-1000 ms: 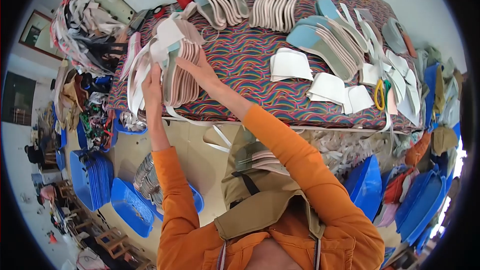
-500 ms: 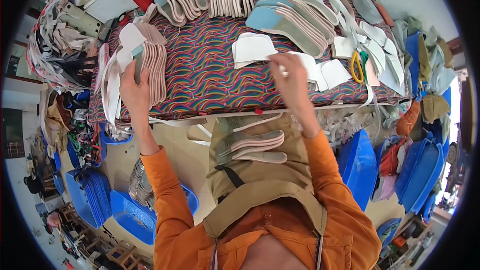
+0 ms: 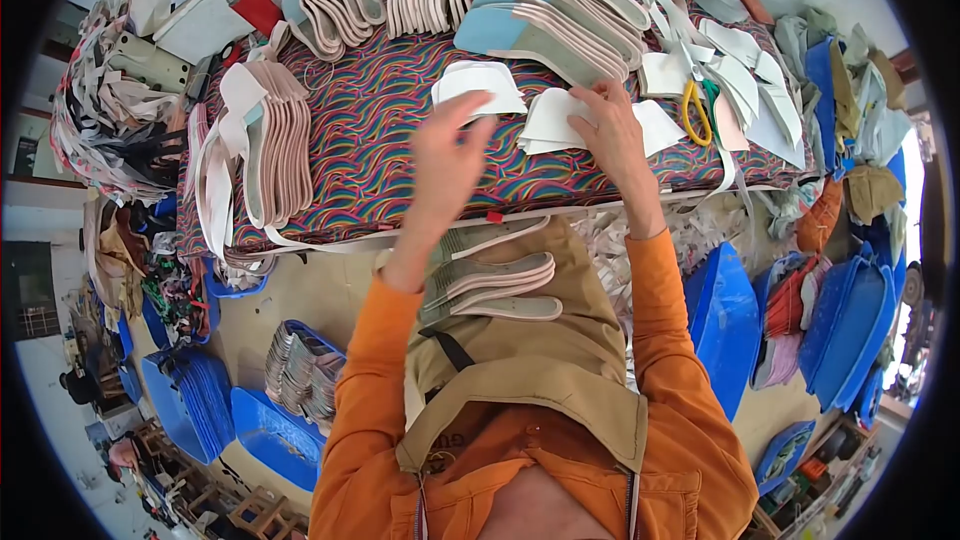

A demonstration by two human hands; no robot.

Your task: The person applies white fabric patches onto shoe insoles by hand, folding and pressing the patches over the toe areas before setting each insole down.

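Note:
My left hand, blurred by motion, reaches over the near edge of a stack of white rounded pieces. Its thumb and fingers look apart, with nothing visible in them. My right hand is at a second, fanned stack of white pieces, thumb and fingertips apart at its right side. More white pieces lie just beyond that hand. Pink-edged insoles stand in a row at the left, a white piece on top of them. Several insoles lie on my lap.
Blue-and-grey insoles lie piled at the back of the patterned tabletop. Yellow-handled scissors lie to the right among white scraps. A red can stands back left. Blue tubs are on the floor on both sides.
My left hand has left the insole row and moved right to the white pieces. My right hand has shifted slightly right, uncovering the fanned white stack. The view has shifted slightly.

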